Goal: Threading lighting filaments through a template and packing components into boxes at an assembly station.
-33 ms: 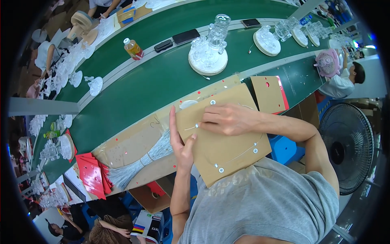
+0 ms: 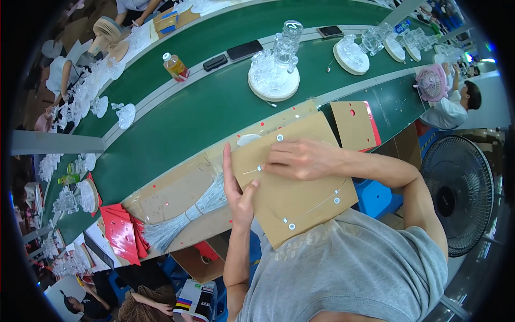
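A stiff brown cardboard sheet (image 2: pixel 300 198) is tilted up against my body. My left hand (image 2: pixel 241 201) grips its left edge, with the thumb on the face and the index finger stretched along the rim. With fingers pinched together, my right hand (image 2: pixel 303 158) works on the upper part of the face. At those fingertips is a small white clip (image 2: pixel 259 168) with a short wire end poking out to the left. White ring-shaped grommets (image 2: pixel 292 226) sit in the sheet near its corners. A thin pale wire (image 2: pixel 316 205) curves between small white clips lower down.
A bundle of silvery wires (image 2: pixel 188 214) lies on worn cardboard to the left, beside red-backed sheets (image 2: pixel 120 228). Another brown sheet (image 2: pixel 354 123) lies to the right. Beyond, a green conveyor (image 2: pixel 209 107) carries clear plastic assemblies (image 2: pixel 279 64). A black fan (image 2: pixel 453 196) stands at right.
The cardboard sheet and my hands sit very slightly lower in the view. Both grips look the same.
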`<state>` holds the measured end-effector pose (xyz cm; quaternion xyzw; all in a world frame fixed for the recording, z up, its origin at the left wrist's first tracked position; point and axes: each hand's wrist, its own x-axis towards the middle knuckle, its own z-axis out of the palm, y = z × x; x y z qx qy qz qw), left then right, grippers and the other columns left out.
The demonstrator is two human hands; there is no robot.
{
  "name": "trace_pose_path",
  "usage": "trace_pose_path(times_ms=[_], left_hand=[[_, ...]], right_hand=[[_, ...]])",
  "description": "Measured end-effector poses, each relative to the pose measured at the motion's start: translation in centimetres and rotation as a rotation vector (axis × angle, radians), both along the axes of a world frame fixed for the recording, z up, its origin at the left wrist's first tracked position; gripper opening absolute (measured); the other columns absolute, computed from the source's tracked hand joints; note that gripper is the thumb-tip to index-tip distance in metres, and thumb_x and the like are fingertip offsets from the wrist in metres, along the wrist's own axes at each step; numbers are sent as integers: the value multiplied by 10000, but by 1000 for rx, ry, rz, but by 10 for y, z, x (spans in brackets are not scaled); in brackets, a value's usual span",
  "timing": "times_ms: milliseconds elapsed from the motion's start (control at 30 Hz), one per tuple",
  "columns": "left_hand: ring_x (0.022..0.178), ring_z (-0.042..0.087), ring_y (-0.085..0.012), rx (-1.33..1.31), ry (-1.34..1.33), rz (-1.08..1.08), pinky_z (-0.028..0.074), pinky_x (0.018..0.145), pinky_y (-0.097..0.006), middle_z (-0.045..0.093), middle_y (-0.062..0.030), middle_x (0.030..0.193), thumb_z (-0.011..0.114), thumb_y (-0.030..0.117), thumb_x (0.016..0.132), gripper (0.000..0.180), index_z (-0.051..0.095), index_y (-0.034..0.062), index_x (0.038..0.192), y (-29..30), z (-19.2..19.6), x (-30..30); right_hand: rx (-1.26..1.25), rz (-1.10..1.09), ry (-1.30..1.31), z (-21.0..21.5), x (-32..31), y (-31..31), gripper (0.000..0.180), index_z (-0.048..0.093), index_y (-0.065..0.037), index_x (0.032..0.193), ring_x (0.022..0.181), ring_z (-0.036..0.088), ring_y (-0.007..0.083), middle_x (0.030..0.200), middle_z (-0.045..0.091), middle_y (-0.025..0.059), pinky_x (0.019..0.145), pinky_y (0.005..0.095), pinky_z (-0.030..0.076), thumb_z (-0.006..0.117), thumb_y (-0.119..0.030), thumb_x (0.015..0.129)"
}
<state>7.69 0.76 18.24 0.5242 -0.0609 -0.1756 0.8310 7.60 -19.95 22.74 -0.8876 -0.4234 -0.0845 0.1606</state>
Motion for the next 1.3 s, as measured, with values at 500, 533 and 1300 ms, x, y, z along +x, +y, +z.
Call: trace_pose_path(times_ms=[500,533,1300], left_hand=[[1309,504,-327,1105,-984,313,443,1034,-373,495,-213,1425,607,-6,918,148,699,-75,1011,2,29,7],[1309,504,-327,1085,-998,298,443,1034,-373,495,-213,1425,607,-6,918,148,699,-75,1011,4,25,5],[741,695,-367,534,-1215,238,607,685,-423,664,-223,788,574,-26,922,143,605,-121,820,-3,6,23]], right_hand=[[190,-508,-105,10,-56,-9,438,658,-35,1150,1054,606,260,1119,620,110,827,369,547,748,-127,732],[244,-772,-49,10,-74,-11,475,653,-45,1172,1079,606,284,1164,618,127,856,379,538,779,-140,725],[626,-1124,262,-13,-154,1,482,681,-104,1236,1276,536,344,1494,416,225,1007,369,458,770,-107,762]])
